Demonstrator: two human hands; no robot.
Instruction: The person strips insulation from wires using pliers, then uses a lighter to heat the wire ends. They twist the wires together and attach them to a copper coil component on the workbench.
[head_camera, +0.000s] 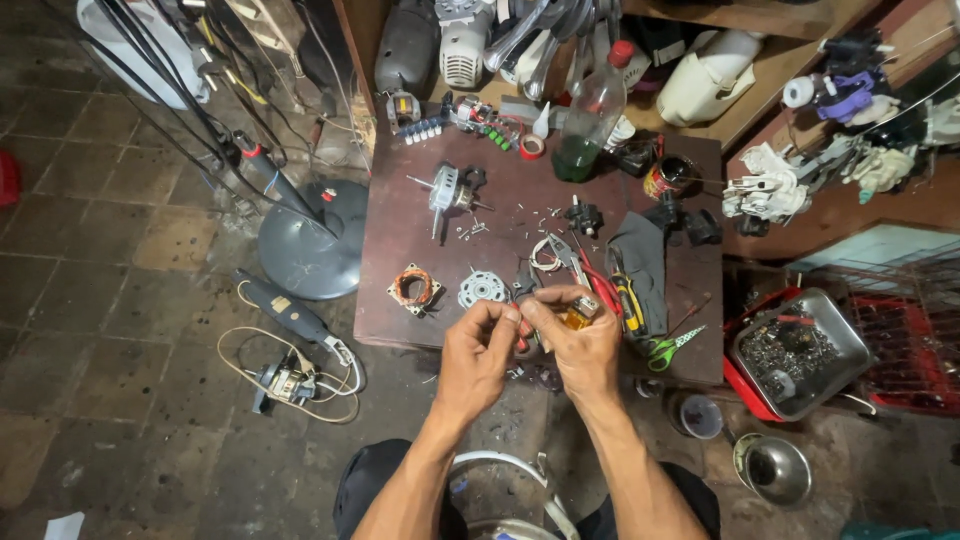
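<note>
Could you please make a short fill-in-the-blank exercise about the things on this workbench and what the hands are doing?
1. The right hand holds a small ____-coloured part.
2. The bottle has a ____ cap.
3. The scissors have ____ handles.
4. The copper coil lies to the ____ of the left hand.

Missing words: amber; red; green; left
</note>
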